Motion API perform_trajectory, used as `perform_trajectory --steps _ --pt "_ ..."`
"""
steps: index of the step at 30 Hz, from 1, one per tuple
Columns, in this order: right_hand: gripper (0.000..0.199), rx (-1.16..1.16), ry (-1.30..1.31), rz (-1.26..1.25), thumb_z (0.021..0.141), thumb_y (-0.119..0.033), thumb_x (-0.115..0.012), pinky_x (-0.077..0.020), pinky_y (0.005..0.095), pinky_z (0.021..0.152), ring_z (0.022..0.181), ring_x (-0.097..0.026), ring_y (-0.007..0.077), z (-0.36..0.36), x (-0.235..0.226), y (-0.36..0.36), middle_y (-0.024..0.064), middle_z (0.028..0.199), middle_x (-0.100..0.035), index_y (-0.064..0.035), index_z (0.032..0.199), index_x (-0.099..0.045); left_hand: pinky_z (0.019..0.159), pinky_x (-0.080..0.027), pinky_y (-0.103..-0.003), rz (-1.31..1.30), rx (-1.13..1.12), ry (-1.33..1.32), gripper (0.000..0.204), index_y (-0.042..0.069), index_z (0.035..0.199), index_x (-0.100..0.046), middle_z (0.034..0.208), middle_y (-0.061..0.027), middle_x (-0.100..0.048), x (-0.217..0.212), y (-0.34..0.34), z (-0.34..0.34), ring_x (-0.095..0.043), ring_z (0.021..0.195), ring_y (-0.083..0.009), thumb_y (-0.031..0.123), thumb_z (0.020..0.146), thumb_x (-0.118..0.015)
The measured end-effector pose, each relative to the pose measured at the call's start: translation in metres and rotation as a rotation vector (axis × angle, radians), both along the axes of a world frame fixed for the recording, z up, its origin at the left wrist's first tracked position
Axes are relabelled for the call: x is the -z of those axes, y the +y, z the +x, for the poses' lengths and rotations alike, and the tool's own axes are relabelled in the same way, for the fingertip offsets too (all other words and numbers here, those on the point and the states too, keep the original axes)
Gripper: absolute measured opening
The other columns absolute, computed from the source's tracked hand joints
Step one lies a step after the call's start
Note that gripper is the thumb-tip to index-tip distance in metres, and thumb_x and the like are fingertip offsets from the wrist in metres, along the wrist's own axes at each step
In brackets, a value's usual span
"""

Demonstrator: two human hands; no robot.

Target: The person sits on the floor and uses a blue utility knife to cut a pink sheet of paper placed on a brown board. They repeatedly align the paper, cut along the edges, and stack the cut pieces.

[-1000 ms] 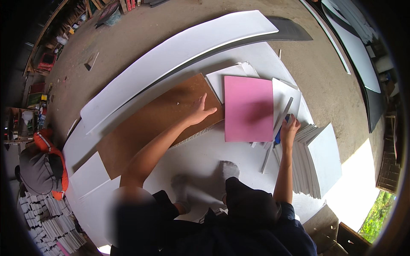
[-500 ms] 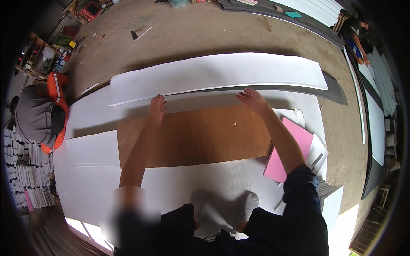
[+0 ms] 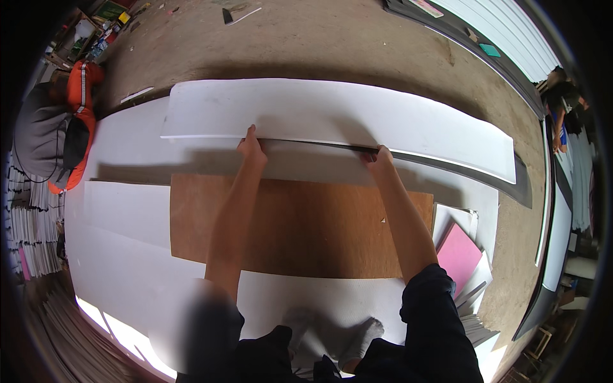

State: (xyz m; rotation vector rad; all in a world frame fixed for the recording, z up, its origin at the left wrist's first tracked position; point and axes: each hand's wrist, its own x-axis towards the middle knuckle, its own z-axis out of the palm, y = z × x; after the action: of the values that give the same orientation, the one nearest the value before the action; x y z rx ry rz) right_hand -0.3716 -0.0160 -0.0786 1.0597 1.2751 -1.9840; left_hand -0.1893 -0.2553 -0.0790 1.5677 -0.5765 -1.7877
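A long white sheet (image 3: 319, 105) lies crosswise in front of me, with a dark grey sheet (image 3: 520, 185) showing under its near edge and right end. My left hand (image 3: 253, 148) is closed on the white sheet's near edge, thumb on top and fingers mostly hidden below. Farther right along that edge, my right hand (image 3: 379, 157) also grips it, thumb uppermost. Whether the fingers take in the dark sheet too, I cannot tell. Under my forearms rests a brown board (image 3: 306, 236) on a large white surface (image 3: 128, 268).
A pink board (image 3: 458, 258) lies at the right among white pieces. To the left is a grey and orange bundle of clothing (image 3: 80, 108), with stacked white strips (image 3: 32, 236) nearby. Another person (image 3: 562, 105) is at the far right, beside long panels.
Both hands, open and apart from the edge before, have closed on the white sheet's near edge. My view has shifted, so the surroundings sit differently in the picture.
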Motion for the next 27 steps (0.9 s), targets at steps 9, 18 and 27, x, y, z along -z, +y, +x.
perform_trajectory --steps 9,18,27 --pt "0.032 -0.016 0.339 -0.102 0.084 -0.014 -0.051 -0.0450 0.0471 0.080 0.094 -0.049 0.0280 0.003 -0.039 0.026 0.0160 0.106 -0.045 0.0014 0.110 -0.042 0.074 -0.047 -0.029 -0.098 0.253 0.514 0.025 0.003 0.095 -0.046 0.094 -0.0051 -0.047 -0.084 0.030 0.033 -0.048 0.084 -0.0151 0.016 0.078 -0.059" --pt "0.012 0.003 0.768 -0.067 0.083 0.000 -0.048 -0.0486 0.0381 0.075 0.085 -0.055 0.0225 -0.024 -0.139 0.168 0.0099 0.092 -0.054 0.0021 0.093 -0.052 0.090 -0.044 -0.037 -0.318 0.203 0.555 0.040 0.001 0.118 -0.036 0.115 -0.0090 -0.042 -0.119 0.063 0.184 -0.046 0.107 -0.0212 0.014 0.084 -0.053" --pt "0.044 -0.296 0.398 0.192 0.084 -0.021 -0.049 -0.0388 0.0432 0.089 0.100 -0.047 0.0385 -0.003 -0.099 0.329 0.0239 0.124 -0.031 -0.0011 0.121 -0.037 0.088 -0.044 -0.031 -0.107 0.217 0.370 0.039 0.012 0.116 -0.042 0.117 -0.0045 -0.046 -0.130 0.220 0.165 -0.044 0.111 -0.0200 0.011 0.081 -0.058"
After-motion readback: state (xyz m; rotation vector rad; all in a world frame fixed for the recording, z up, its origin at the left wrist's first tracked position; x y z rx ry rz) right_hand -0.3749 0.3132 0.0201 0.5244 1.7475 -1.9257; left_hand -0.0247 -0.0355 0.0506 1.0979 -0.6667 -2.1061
